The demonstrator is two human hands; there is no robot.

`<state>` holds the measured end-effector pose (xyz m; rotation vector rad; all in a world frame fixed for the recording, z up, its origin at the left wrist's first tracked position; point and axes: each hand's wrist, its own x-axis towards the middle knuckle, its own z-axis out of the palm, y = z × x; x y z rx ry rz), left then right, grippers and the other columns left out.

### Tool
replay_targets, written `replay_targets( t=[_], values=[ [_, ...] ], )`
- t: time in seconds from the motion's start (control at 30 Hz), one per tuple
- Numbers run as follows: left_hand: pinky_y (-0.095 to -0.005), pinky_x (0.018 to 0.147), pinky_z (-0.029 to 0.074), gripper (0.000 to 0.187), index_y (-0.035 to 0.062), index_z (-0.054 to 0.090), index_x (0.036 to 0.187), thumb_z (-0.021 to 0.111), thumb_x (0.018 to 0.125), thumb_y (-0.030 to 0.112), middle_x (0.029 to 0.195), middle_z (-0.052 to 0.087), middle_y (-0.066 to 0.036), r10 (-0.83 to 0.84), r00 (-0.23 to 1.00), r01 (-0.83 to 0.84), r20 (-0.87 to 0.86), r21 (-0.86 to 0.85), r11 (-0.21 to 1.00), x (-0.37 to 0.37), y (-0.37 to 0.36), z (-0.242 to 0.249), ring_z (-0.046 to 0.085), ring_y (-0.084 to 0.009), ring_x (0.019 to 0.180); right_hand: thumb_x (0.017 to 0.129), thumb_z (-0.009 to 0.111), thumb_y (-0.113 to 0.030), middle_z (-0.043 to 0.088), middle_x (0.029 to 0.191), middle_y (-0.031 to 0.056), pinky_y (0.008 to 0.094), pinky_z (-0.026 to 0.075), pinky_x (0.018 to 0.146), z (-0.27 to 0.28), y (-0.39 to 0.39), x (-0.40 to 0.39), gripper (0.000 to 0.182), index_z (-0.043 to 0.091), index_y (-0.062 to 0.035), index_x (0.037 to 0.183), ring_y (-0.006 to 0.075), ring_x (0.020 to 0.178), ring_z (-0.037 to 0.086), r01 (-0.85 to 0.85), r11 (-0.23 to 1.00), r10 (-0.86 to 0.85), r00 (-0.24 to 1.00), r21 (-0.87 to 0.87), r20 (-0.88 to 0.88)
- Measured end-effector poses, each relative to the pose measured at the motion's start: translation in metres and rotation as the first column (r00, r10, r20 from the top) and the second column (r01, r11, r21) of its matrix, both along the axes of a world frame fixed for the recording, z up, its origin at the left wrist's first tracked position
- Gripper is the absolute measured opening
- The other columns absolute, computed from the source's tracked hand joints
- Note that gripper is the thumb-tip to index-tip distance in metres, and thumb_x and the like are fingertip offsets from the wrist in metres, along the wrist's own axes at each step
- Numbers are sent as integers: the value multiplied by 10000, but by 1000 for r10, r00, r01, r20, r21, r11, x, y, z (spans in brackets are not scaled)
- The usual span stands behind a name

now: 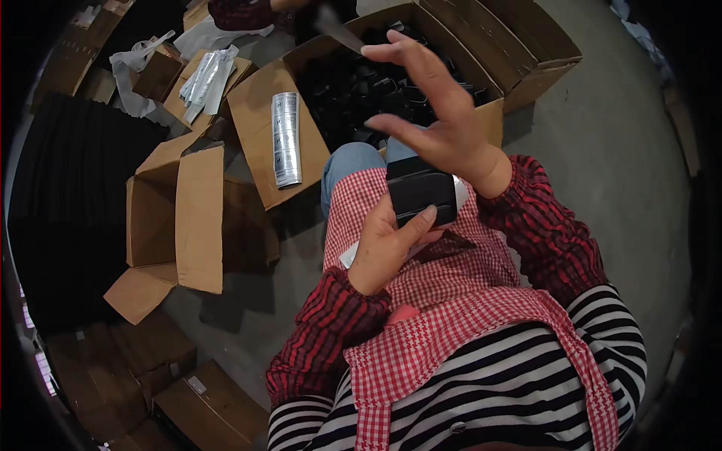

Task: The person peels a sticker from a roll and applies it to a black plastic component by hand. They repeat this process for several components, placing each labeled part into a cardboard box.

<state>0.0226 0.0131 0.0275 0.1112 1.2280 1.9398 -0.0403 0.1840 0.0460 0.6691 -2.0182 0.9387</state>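
My left hand is closed around a flat black piece, its thumb lying across the top. The kind of piece cannot be made out; a silvery-white patch shows at its right end. Above it, my right hand is raised with thumb and fingers apart. Just off its fingertips is a blurred, pale translucent strip. Beneath that hand stands a large cardboard box filled with many black pieces. On the box's flap lies a strip of silver labels.
A cardboard box with raised flaps stands at left, beside a stack of black material. More silver strips lie on cardboard behind it. Closed cartons sit lower left. Another person's plaid sleeve shows at the top.
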Motion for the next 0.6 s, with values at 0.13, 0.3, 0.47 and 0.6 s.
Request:
replay_targets(
  t=[0.13, 0.3, 0.47, 0.6],
  values=[
    [-299, 816, 536, 369, 20, 429, 1260, 547, 915, 79, 1125, 582, -78, 127, 992, -127, -4, -52, 991, -17, -5, -14, 611, -186, 989, 713, 712, 65, 647, 932, 151, 305, 520, 782, 19, -2, 33, 552, 499, 64, 1222, 190, 857, 642, -134, 947, 174, 978, -292, 115],
    [-313, 847, 531, 337, 33, 424, 1236, 531, 919, 66, 1160, 547, -73, 156, 984, -156, -84, 7, 988, -30, -6, -16, 580, -168, 1034, 751, 680, 45, 624, 855, 72, 214, 500, 655, -5, -3, 41, 241, 625, 40, 986, 110, 739, 612, -98, 845, 284, 915, -526, 285],
    [-293, 824, 539, 341, 28, 428, 1238, 538, 921, 88, 1158, 551, -84, 159, 982, -163, -100, -26, 986, -32, -12, -10, 600, -160, 984, 778, 639, 24, 589, 858, 49, 215, 470, 623, -37, 9, 28, 179, 636, 10, 957, 97, 703, 567, 170, 882, 94, 851, -440, 517],
    [-286, 813, 541, 314, 16, 472, 1206, 555, 914, 98, 1120, 581, -91, 210, 973, -212, -98, -9, 977, -34, -13, -7, 614, -159, 957, 780, 634, 44, 597, 877, 63, 214, 473, 625, -24, 10, 28, 182, 628, 15, 960, 104, 707, 571, 225, 912, -87, 923, -343, 375]
  ],
)
